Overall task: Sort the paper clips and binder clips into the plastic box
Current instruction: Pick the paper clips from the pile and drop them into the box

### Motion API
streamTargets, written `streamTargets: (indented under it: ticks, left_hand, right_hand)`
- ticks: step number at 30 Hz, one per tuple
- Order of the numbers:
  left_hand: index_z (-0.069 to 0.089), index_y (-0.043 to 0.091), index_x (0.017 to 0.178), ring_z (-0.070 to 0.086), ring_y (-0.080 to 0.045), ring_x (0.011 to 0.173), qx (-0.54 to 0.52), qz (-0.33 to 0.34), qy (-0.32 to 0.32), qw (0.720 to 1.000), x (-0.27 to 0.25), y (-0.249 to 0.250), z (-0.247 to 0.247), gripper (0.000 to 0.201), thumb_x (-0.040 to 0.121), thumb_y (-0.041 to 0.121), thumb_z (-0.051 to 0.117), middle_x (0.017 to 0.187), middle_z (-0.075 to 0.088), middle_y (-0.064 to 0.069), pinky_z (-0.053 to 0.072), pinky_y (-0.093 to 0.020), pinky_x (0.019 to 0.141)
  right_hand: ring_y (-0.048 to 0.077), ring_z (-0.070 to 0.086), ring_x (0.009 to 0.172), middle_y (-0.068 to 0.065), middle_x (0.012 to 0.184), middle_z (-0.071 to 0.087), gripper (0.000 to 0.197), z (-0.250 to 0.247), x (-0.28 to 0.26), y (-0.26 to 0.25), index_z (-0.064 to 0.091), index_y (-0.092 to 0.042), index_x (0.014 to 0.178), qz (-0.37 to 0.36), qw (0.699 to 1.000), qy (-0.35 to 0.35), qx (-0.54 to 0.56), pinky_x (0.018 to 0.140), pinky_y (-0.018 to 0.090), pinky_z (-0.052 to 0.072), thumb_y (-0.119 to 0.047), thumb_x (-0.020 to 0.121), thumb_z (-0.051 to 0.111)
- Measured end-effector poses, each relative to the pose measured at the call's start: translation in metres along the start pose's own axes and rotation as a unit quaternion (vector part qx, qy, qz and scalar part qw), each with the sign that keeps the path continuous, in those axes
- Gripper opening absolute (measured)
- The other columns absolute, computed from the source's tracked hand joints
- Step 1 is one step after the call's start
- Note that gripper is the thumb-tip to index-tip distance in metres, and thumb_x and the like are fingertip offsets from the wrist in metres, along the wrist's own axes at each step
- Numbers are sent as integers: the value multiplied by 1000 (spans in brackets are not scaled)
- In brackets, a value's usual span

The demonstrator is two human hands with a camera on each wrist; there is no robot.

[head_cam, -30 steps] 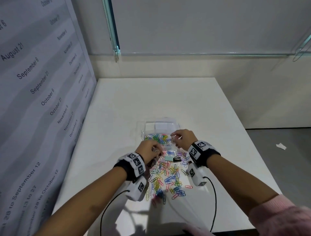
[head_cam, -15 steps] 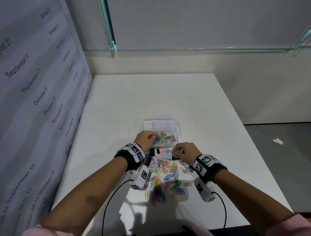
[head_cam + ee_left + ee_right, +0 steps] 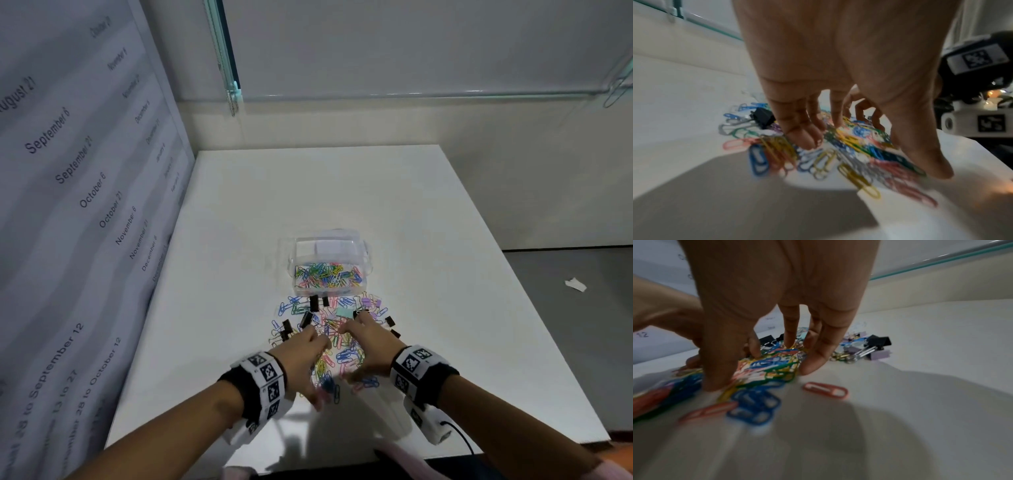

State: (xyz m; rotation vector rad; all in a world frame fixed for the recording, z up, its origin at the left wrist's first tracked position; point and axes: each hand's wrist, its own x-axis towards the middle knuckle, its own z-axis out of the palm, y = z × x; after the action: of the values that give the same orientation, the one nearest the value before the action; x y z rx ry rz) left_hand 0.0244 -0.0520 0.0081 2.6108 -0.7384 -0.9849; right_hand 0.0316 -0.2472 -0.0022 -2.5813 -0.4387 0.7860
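A clear plastic box (image 3: pixel 363 274) stands mid-table with coloured paper clips (image 3: pixel 325 274) in it. In front of it lies a loose pile of paper clips (image 3: pixel 346 354) mixed with black binder clips (image 3: pixel 313 303) and purple ones (image 3: pixel 370 303). My left hand (image 3: pixel 313 363) is down on the pile's left side, fingers (image 3: pixel 803 136) spread and touching the clips, thumb apart. My right hand (image 3: pixel 354 349) is on the right side; its thumb and fingers (image 3: pixel 813 360) bracket a bunch of clips (image 3: pixel 768 365) on the table. Neither hand has lifted anything.
The white table (image 3: pixel 428 212) has a printed date panel (image 3: pixel 85 192) along its left edge and a wall behind. A stray pink paper clip (image 3: pixel 826 390) and black and purple binder clips (image 3: pixel 878 345) lie right of my right hand. A paper scrap (image 3: pixel 575 284) lies on the floor.
Both hands have drawn back from the box towards me and come down onto the loose pile. The left hand was at the box, the right held something small near it.
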Motion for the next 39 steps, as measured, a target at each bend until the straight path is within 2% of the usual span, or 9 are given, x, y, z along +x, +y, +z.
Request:
streamTargets:
  ticks: [4, 8, 12, 15, 19, 23, 30, 35, 39]
  left_hand:
    - [35, 14, 132, 40, -24, 111, 33, 14, 49, 998, 5, 1, 17, 98, 53, 44, 85, 125, 35, -8, 45, -36, 93]
    - [44, 15, 123, 46, -25, 106, 9, 5, 95, 995, 9, 5, 16, 63, 73, 40, 74, 119, 40, -9, 43, -35, 87]
    - [52, 12, 115, 49, -26, 103, -11, 8, 112, 994, 12, 5, 9, 38, 84, 29, 64, 116, 45, -10, 42, -33, 86]
    - [55, 12, 113, 51, -25, 105, -32, 6, 120, 992, 13, 4, 6, 27, 89, 24, 56, 115, 48, -9, 42, -32, 88]
    - [60, 12, 112, 53, -24, 106, -63, -3, 138, 988, 14, 2, 1, 24, 90, 19, 54, 115, 54, -9, 40, -28, 87]
    - [64, 14, 110, 59, -21, 98, -134, -29, 170, 976, 13, -2, -2, 21, 92, 19, 55, 109, 63, -7, 40, -23, 80]
    - [65, 12, 106, 65, -23, 96, -243, -67, 184, 950, 14, -11, -5, 20, 93, 10, 50, 105, 69, -9, 53, -33, 88]
    - [60, 18, 91, 61, -12, 60, -337, -91, 181, 919, 22, -17, -19, 23, 95, 6, 41, 72, 58, 0, 48, -17, 56]
    - [57, 14, 83, 62, -12, 53, -447, -113, 180, 869, 29, -20, -39, 24, 95, 2, 40, 67, 52, 1, 52, -23, 52]
  right_hand:
    - [18, 44, 90, 2, 112, 37, 64, 8, -1, -3, 48, -21, 112, -12, 1000, -10, -10, 74, 28, 39, -33, 60, 82]
    - [14, 41, 85, -2, 95, 37, 32, 10, -2, 0, 58, -18, 98, -28, 999, 0, 25, 70, 22, 32, -23, 70, 72]
    - [8, 40, 74, -14, 77, 38, 19, 4, -5, -1, 66, -14, 93, -36, 998, 42, 40, 62, 12, 28, -10, 75, 61]
    - [7, 46, 73, -3, 82, 61, 21, -2, -6, -2, 71, -14, 88, -16, 997, 60, 51, 63, 13, 33, -4, 76, 55]
    - [-7, 47, 63, -6, 78, 61, 20, -12, -7, 0, 73, -12, 83, 10, 993, 75, 93, 57, 2, 36, -1, 76, 59]
    - [-6, 47, 58, -5, 79, 63, 13, -17, -7, 3, 72, -15, 83, 26, 991, 80, 103, 54, 2, 37, -7, 74, 65]
    - [13, 41, 85, -4, 94, 40, 42, 0, -11, 0, 56, -19, 103, 4, 1000, -1, -6, 71, 25, 32, -31, 67, 75]
    - [12, 45, 82, -10, 79, 46, 12, -1, -11, -7, 59, -24, 79, -3, 1000, -13, 2, 70, 24, 35, -17, 71, 63]
    - [9, 48, 79, -12, 74, 51, 14, -9, -8, -8, 69, -13, 81, 7, 1000, -14, 18, 63, 19, 36, -9, 69, 63]
